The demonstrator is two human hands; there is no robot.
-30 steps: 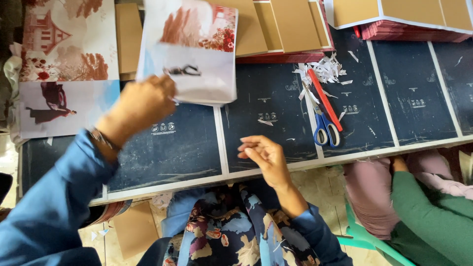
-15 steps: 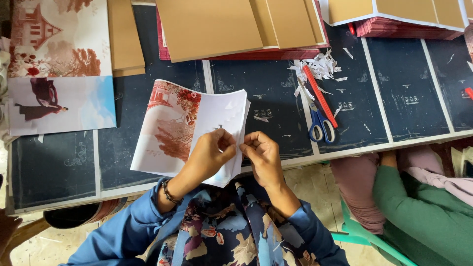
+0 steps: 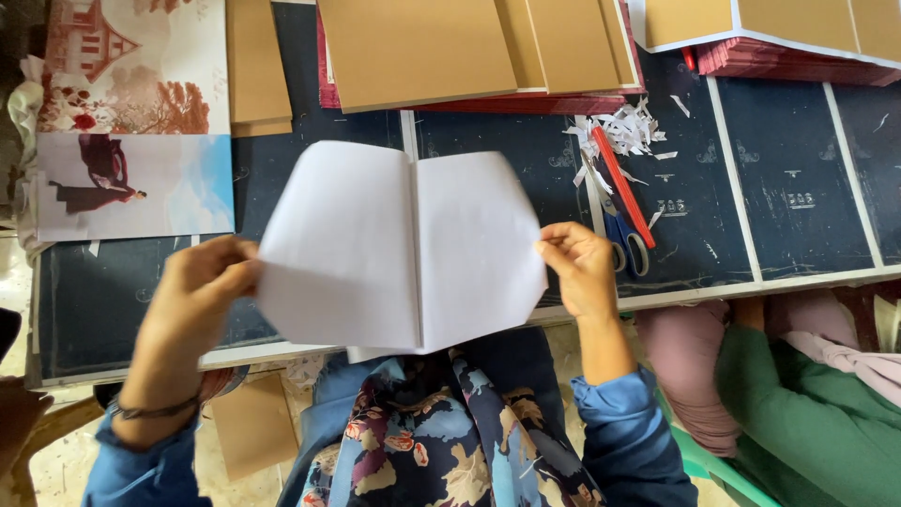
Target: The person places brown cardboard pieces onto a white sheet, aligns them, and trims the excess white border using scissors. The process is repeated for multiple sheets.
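Over the dark-panelled desk [image 3: 788, 169], the left hand [image 3: 202, 291] and right hand [image 3: 577, 268] pinched a light, floppy, creased white paper sheet [image 3: 404, 249] at its nine and three o'clock edges.

We hold both arms raised in front of us, blue sleeves pushed back from the wrists. Our left hand [image 3: 202, 282] pinches with fingers curled, a thin band on its wrist. Our right hand [image 3: 579, 266] pinches too, thumb against fingertips, forearm upright.
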